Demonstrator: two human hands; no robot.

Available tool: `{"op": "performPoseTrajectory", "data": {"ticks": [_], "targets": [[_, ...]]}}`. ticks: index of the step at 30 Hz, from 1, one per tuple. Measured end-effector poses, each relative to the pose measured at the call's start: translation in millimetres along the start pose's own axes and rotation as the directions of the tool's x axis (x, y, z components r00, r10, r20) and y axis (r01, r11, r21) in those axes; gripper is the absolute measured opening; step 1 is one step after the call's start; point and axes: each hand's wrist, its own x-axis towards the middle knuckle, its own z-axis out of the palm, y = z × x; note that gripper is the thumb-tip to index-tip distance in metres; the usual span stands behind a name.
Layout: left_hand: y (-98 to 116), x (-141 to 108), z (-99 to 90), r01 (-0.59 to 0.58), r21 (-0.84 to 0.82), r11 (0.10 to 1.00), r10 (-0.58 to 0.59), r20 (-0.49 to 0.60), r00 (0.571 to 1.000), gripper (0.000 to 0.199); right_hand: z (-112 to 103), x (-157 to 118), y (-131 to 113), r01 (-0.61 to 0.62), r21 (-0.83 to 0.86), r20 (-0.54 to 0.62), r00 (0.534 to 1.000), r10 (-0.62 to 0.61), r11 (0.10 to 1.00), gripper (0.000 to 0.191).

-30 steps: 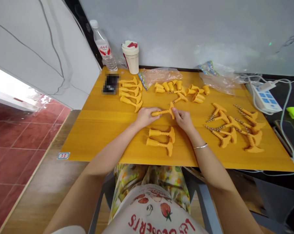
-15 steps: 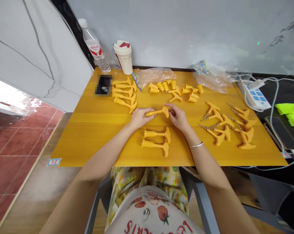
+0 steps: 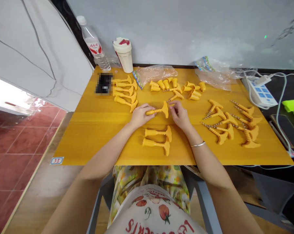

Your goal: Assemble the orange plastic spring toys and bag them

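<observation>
My left hand is closed round the capped end of a yellow T-handled screw peg, whose T-handle points right. Just right of that handle, my right hand has its thumb and forefinger slightly apart, with a small gap to the handle. Nearer the front edge lie two yellow capped screw pegs, side by side, handles to the right. Several more capped pegs lie in a row at the left back. At the right is a loose group of pegs with bare metal spirals.
Behind my hands lie several loose yellow caps and two uncapped pegs. Clear plastic bags, a white cup and a water bottle stand or lie along the back. A power strip with cables is beyond the right end.
My right hand's fingers have come off the T-handle and moved slightly right. My left hand keeps hold of the peg. The view has shifted a little.
</observation>
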Motion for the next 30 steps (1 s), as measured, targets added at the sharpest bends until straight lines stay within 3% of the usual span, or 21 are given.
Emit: {"op": "performPoseTrajectory", "data": {"ticks": [5,13,18,23,26,30], "targets": [[-1.3,0.7,-0.6,0.01,-0.025,1.0,-0.008,0.068,0.998,0.021,-0.9,-1.1,1.6,0.14,-0.067,0.091,0.987,-0.134,0.988,0.035],[0.8,-0.3,-0.9,-0.009,-0.028,1.0,0.011,0.084,0.996,0.021,2.9,1.0,0.1,0.045,-0.038,0.098,0.994,-0.041,0.998,0.06],[1.1,0.4,-1.9,-0.008,-0.054,0.998,0.012,0.066,0.998,0.021,0.1,0.1,0.2,0.022,-0.016,0.033,0.999,-0.021,1.0,0.033],[1.7,0.7,-2.1,0.0,-0.052,0.999,0.005,0.093,0.996,0.021,-2.3,-1.2,-0.9,0.157,-0.088,0.122,0.982,-0.145,0.984,0.035],[1.9,0.7,-2.2,-0.015,-0.063,0.998,0.021,0.087,0.996,0.021,-0.8,-0.9,0.1,0.155,-0.137,0.114,0.984,-0.14,0.978,0.031],[1.3,0.5,-1.6,-0.038,-0.086,0.996,0.044,0.071,0.997,0.02,2.2,-0.9,1.4,0.15,-0.127,0.121,0.983,-0.135,0.98,0.039]]}}
